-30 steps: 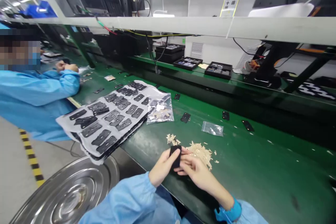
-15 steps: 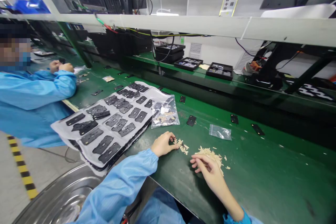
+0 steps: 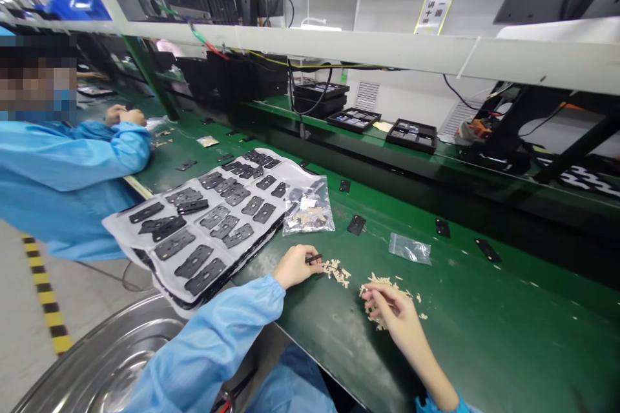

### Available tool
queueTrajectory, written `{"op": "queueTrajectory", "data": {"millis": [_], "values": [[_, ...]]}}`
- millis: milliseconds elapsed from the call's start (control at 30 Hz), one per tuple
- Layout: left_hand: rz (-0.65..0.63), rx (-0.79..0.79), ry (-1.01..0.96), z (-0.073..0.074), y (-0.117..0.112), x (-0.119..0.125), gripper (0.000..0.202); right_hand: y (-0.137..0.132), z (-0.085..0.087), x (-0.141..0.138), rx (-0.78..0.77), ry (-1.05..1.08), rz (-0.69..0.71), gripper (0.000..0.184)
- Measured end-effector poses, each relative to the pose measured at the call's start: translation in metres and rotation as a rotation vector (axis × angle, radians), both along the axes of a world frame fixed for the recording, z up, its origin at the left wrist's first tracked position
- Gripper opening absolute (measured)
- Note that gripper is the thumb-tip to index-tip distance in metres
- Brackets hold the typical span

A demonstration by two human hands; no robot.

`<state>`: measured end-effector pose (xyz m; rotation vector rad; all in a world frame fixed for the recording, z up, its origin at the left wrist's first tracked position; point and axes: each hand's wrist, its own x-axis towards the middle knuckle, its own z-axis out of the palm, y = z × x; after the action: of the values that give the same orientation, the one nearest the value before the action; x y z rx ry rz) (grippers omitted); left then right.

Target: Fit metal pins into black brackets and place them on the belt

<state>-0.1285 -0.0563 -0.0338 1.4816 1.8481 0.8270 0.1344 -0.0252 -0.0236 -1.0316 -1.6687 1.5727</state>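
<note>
My left hand is closed, thumb and fingers pinching a thin dark part seen edge-on. Right of its fingertips lies a small heap of pale beige strips, with a few dark bits among them. My right hand is over a larger pile of beige strips, its fingers curled and pressed together. Pale bits show by the right fingertips, but I cannot make out what they hold. A clear bag with beige pieces inside lies beyond my left hand.
A white-lined tray bearing several flat black plates lies to the left. More black plates and a small clear bag are on the green bench. A metal stool stands below; a co-worker's blue sleeve is at far left.
My left hand has turned slightly, and the dark part between its fingers now shows clearly. My right hand has shifted a little over the larger pile. The whole view has moved slightly.
</note>
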Motion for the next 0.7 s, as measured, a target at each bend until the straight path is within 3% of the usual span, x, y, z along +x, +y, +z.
{"op": "queueTrajectory", "data": {"millis": [133,267,400,700], "values": [[-0.057,0.031,-0.032,0.008,-0.003,0.005,0.021,0.004,0.002,-0.014,-0.021,-0.017,0.017,0.037],[-0.144,0.034,-0.111,0.013,-0.004,0.017,0.023,0.007,0.000,-0.049,-0.077,0.073,0.138,0.037],[-0.209,0.030,-0.205,0.016,-0.007,0.023,0.022,0.011,-0.003,-0.077,-0.109,0.121,0.148,0.041],[-0.053,0.031,-0.338,0.016,-0.009,0.010,0.023,0.031,-0.017,-0.080,0.024,-0.024,0.033,0.020]]}}
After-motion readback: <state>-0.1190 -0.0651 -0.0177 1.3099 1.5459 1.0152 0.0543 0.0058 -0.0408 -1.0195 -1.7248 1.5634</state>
